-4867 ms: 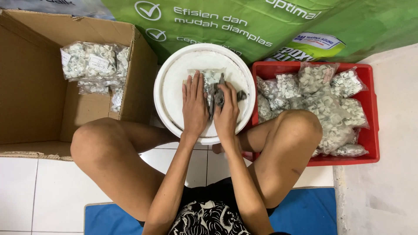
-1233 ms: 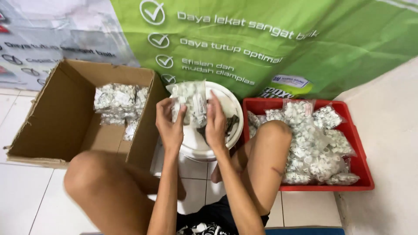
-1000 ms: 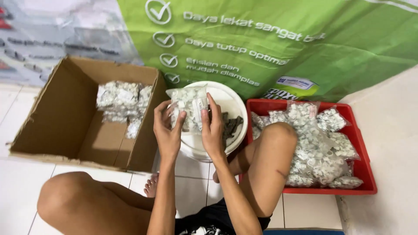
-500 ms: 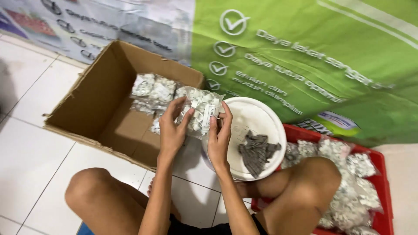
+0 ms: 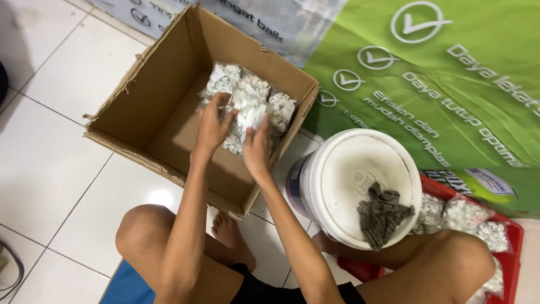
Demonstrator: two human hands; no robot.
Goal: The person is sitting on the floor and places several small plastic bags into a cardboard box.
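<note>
Seen from the head camera, a person sits on a white tiled floor with both arms reaching into an open cardboard box — the left hand and right hand each curl their fingers around the sides of one clear plastic bag of small white pieces, held low inside the box against other such bags stacked at its far wall. To the right stands a white bucket with a grey cloth on its lid, and beyond it a red crate holds more bags — a green printed banner lies behind.
</note>
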